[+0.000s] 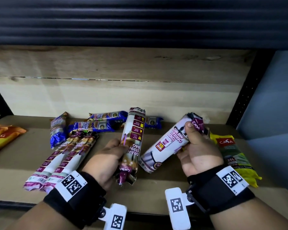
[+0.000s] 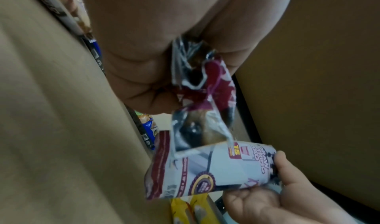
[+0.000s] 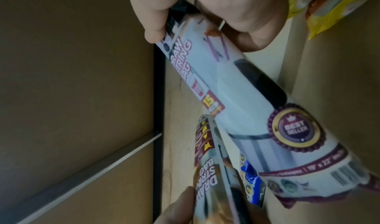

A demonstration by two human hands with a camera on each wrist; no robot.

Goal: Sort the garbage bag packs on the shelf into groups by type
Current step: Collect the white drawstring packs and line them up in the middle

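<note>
My left hand [image 1: 113,153] grips a white and maroon "Draw String Bag" roll pack [image 1: 131,143], held nearly upright above the shelf board [image 1: 156,185]. My right hand [image 1: 196,146] grips a second drawstring roll pack [image 1: 166,145] near its top end, tilted so its lower end points toward the left pack. In the left wrist view the held pack's crumpled end [image 2: 203,87] hangs from my palm, with the right hand's pack [image 2: 216,167] below it. The right wrist view shows my fingers [image 3: 156,16] wrapped round the white roll [image 3: 236,97].
Two more drawstring packs [image 1: 60,160] lie side by side at the left front. Blue single-handle packs [image 1: 97,125] lie behind them. Red-orange packs [image 1: 2,136] sit at the far left. A yellow-green Casa pack [image 1: 234,156] lies at the right, by the black upright [image 1: 244,97].
</note>
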